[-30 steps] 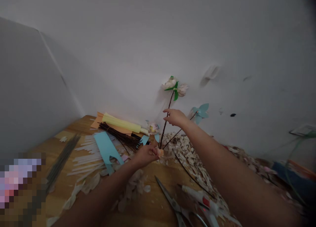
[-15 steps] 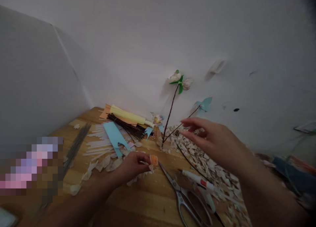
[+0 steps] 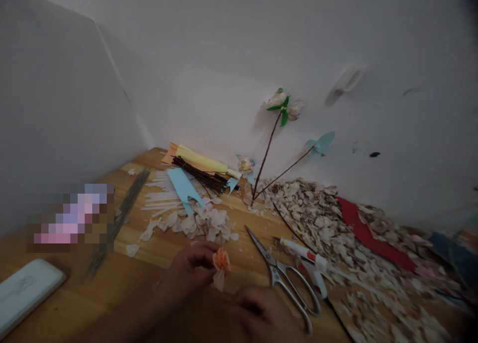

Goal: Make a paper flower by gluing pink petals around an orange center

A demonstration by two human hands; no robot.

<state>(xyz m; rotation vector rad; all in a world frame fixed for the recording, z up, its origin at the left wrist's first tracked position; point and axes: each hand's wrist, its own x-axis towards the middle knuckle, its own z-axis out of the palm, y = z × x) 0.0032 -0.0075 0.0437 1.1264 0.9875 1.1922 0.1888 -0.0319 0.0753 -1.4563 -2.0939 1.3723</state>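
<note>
My left hand (image 3: 190, 268) pinches a small orange flower head (image 3: 221, 260) between thumb and fingertips; a pale petal (image 3: 219, 280) hangs beneath it. Just below and to the right is my right hand (image 3: 263, 310), with its fingers curled together in shadow. Whatever it grips is too dark to make out. Scissors (image 3: 276, 273) lie partly spread on the table, right of the flower head. Beyond them rests a white glue gun (image 3: 306, 258) with a red mark. Behind my left hand sits a small heap of pale petals (image 3: 209, 223).
Two brown stems (image 3: 267, 156) stand near the wall, one with white flowers, the other with blue leaves. A wide spread of dried petals (image 3: 317, 208) covers the right side, under a red strip (image 3: 373, 238). Brown wires (image 3: 197, 176), blue paper (image 3: 182, 186) and a white case (image 3: 30, 295) lie leftward.
My right hand has come down and left from beside the stems to near the flower head, its fingers now curled. My left hand keeps the flower head, now slightly lower; the view has shifted.
</note>
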